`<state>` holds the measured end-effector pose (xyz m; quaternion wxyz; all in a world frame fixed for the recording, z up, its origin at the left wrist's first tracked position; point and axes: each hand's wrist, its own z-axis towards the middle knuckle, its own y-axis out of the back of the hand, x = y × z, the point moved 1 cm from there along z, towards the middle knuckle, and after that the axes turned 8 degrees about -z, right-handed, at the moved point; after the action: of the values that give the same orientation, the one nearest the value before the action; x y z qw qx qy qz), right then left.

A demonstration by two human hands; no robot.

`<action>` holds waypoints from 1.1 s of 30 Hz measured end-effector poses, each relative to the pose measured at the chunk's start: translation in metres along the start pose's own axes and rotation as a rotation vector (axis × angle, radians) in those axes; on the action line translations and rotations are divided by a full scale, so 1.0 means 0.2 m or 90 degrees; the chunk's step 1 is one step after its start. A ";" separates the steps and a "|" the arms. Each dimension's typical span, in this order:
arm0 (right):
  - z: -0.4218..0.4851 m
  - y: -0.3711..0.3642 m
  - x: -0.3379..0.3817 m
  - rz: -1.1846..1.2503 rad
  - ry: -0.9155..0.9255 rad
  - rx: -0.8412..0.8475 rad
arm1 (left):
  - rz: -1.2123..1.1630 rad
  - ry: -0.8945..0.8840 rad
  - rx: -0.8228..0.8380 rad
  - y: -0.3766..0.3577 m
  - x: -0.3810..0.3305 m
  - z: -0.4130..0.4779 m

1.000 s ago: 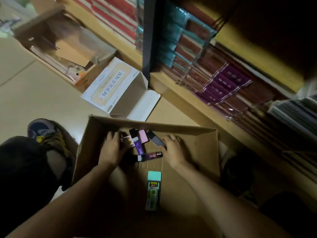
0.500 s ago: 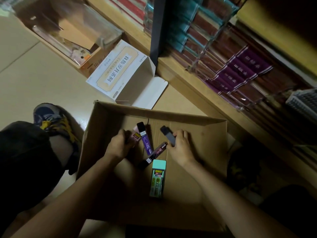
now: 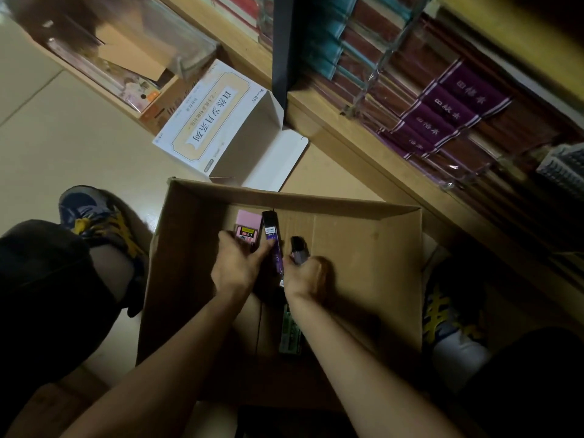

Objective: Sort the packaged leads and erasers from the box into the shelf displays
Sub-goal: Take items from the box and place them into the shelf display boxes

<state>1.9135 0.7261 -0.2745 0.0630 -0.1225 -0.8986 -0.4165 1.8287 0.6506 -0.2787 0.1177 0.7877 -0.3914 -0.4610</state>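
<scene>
Inside the cardboard box (image 3: 316, 200), which stands on the floor, we have both hands on the loose stock. Our left hand (image 3: 240, 263) grips two items together: a pink pack (image 3: 249, 226) under the fingers and a purple lead tube (image 3: 271, 235) held alongside it by the thumb. We judge that doubling items in one hand serves to gather several per trip and so reduce the reaches to the shelf (image 3: 363, 147). Our right hand (image 3: 305, 276) is curled round a dark tube (image 3: 298, 249), whose upper end projects above the fist; its label is too blurred to read. A green pack (image 3: 289, 333) lies flat on the box bottom, partly covered by the right forearm and not yet collected.

The box sits near the shelf, which we judge keeps the carry short. A white printed carton (image 3: 215, 121) lies open between the box and the shelf; we cannot tell its purpose. The shelf rows hold purple-banded stock (image 3: 455, 99) and teal packs (image 3: 319, 42); the lead and eraser displays cannot be identified in this view. We judge the current step to be collection. Two items in one grip may slip; keep the thumb firm.
</scene>
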 end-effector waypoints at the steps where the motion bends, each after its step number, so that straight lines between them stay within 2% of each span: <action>1: 0.01 0.01 0.01 0.057 -0.002 0.019 | 0.039 -0.011 -0.016 -0.01 -0.02 -0.01; 3: 0.02 0.06 0.00 0.115 0.034 0.019 | 0.129 -0.038 -0.047 -0.05 -0.06 -0.02; 7: 0.05 0.19 -0.12 0.074 0.108 0.044 | 0.226 -0.096 -0.027 -0.12 -0.11 -0.05; 10: 0.07 0.22 -0.25 0.065 0.073 0.087 | 0.136 -0.100 -0.003 -0.13 -0.12 -0.06; 14: -0.02 0.15 -0.37 0.147 0.004 0.134 | 0.011 -0.073 0.030 -0.10 -0.12 -0.08; 16: -0.08 0.09 -0.42 0.125 0.003 0.150 | -0.027 -0.055 0.055 -0.09 -0.11 -0.09; 18: -0.14 0.04 -0.43 0.059 0.011 0.143 | -0.056 -0.029 0.081 -0.06 -0.09 -0.08; 22: -0.22 -0.02 -0.40 -0.150 0.037 0.038 | -0.097 -0.026 0.141 -0.02 -0.05 -0.06; 24: -0.24 -0.05 -0.37 -0.179 0.039 0.020 | -0.142 0.001 0.167 -0.01 -0.03 -0.04; 26: -0.25 -0.07 -0.33 -0.171 0.032 0.031 | -0.221 0.053 0.200 0.01 0.00 -0.04; 30: -0.22 -0.10 -0.30 -0.047 -0.054 0.067 | -0.340 0.123 0.249 0.05 0.08 -0.03; 33: -0.20 -0.11 -0.31 0.009 -0.009 0.075 | -0.380 0.134 0.268 0.08 0.13 -0.03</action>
<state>1.9674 0.6707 -0.2780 0.0666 -0.1283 -0.9212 -0.3612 1.8326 0.6210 -0.2827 -0.1467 0.9169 -0.2170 -0.3012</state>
